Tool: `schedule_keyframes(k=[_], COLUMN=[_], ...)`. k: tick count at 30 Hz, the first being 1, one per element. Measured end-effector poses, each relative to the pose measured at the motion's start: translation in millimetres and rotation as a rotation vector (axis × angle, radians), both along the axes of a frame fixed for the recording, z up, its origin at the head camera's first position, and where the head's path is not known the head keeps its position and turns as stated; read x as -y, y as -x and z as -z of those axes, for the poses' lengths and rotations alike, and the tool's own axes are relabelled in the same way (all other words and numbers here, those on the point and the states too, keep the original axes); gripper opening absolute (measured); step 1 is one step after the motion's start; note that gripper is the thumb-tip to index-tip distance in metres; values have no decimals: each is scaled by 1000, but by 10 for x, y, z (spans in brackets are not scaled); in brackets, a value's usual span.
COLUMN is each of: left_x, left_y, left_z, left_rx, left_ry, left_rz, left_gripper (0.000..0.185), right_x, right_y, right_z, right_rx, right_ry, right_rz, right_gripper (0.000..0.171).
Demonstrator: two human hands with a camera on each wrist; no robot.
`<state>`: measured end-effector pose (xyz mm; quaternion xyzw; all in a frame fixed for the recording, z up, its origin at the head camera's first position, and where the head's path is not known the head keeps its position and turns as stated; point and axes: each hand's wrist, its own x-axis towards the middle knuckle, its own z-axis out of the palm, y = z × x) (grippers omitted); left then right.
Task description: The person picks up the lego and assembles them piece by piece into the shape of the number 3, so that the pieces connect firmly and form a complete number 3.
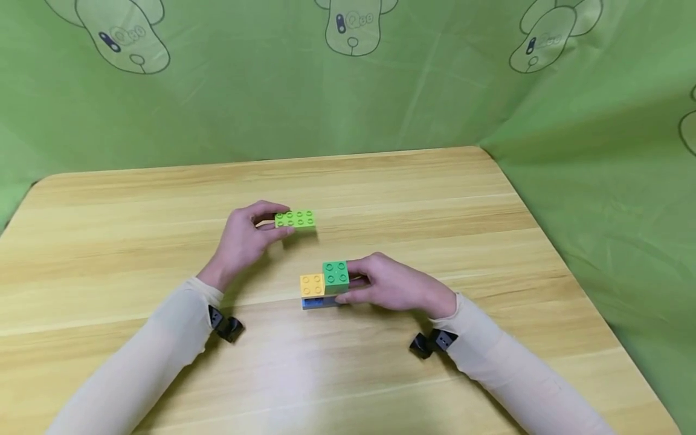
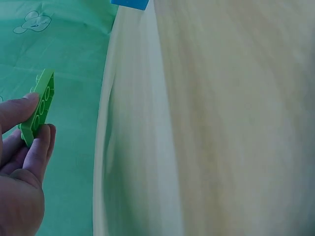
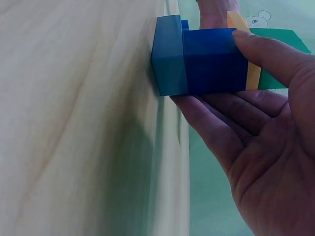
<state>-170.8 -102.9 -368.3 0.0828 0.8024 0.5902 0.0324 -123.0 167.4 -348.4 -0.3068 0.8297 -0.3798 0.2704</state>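
Observation:
Between thumb and fingers, my left hand (image 1: 244, 238) pinches a flat lime-green building brick (image 1: 299, 219) by its left end. Its hollow underside shows in the left wrist view, where the lime brick (image 2: 48, 93) is clear of the table. Nearer to me, my right hand (image 1: 399, 284) grips a stack of building bricks by its right side. From the bottom, the stack has a light blue brick (image 3: 170, 56), a dark blue brick (image 3: 214, 61), a thin yellow-orange brick (image 1: 312, 285) and a green brick (image 1: 335, 275) on the right. The hands are apart.
The wooden table (image 1: 435, 199) lies under both hands. A green cloth (image 1: 261, 103) with printed cartoon heads hangs behind it and along the right side. Black cameras are strapped to both wrists. A blue brick's edge (image 2: 132, 4) shows at the top of the left wrist view.

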Motion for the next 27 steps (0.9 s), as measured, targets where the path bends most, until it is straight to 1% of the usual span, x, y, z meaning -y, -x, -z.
schedule_keyframes(k=[5, 11, 17, 22, 27], left_x=[26, 47, 70, 89, 119], left_y=[-37, -89, -157, -204, -264], left_z=[4, 8, -27, -42, -35], left_rx=[-23, -10, 6, 6, 31], left_ry=[-7, -8, 21, -23, -45], left_rz=[-15, -20, -52, -63, -69], left_gripper=[43, 43, 44, 44, 45], right_x=[-2, -13, -6, -4, -3], right_y=[1, 5, 13, 9, -12], right_z=[0, 17, 8, 4, 3], right_rx=[-2, 10, 10, -7, -4], right_ry=[3, 24, 26, 4, -1], right_rz=[-3, -6, -10, -6, -1], right_gripper=[39, 39, 40, 40, 39])
